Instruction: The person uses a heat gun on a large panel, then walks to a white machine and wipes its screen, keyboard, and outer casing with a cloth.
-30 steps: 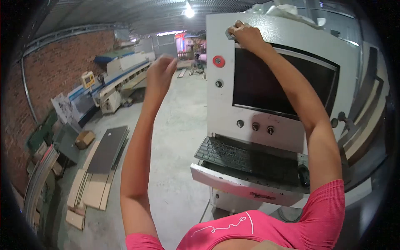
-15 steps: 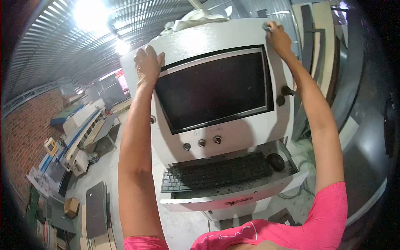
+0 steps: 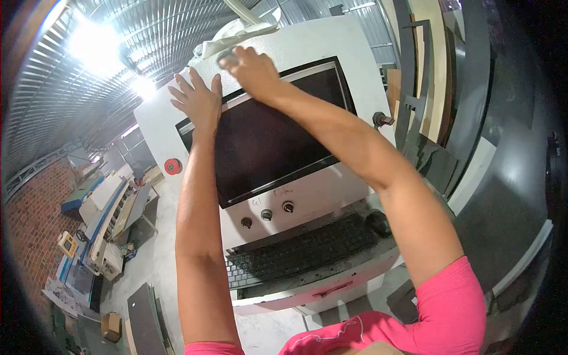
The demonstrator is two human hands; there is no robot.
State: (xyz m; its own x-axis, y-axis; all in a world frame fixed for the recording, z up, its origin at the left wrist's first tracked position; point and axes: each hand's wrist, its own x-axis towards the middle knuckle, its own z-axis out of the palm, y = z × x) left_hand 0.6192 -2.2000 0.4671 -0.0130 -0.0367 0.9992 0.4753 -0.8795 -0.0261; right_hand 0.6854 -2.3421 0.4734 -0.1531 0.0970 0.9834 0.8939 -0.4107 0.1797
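A white machine control cabinet (image 3: 319, 41) with a dark screen (image 3: 272, 145) set in its front stands before me. My left hand (image 3: 198, 103) lies with spread fingers on the white panel at the screen's upper left corner. Above the screen's top edge, my right hand (image 3: 254, 71) is closed on a small grey pad (image 3: 228, 57) against the panel, its detail blurred. Right behind that hand, a pale crumpled cloth or plastic sheet (image 3: 236, 35) rests on the cabinet's top.
Below the screen are three black knobs (image 3: 267, 215), then a drawer with a dusty keyboard (image 3: 296, 248) and a mouse (image 3: 377, 223). A red button (image 3: 172, 166) sits at the panel's left, a black handle (image 3: 383, 119) at its right. Boards (image 3: 441, 71) lean at right.
My right hand has swept left with the grey pad, from the panel's upper right corner to above the screen near my left hand. My left hand's fingers are more spread. The view has shifted right.
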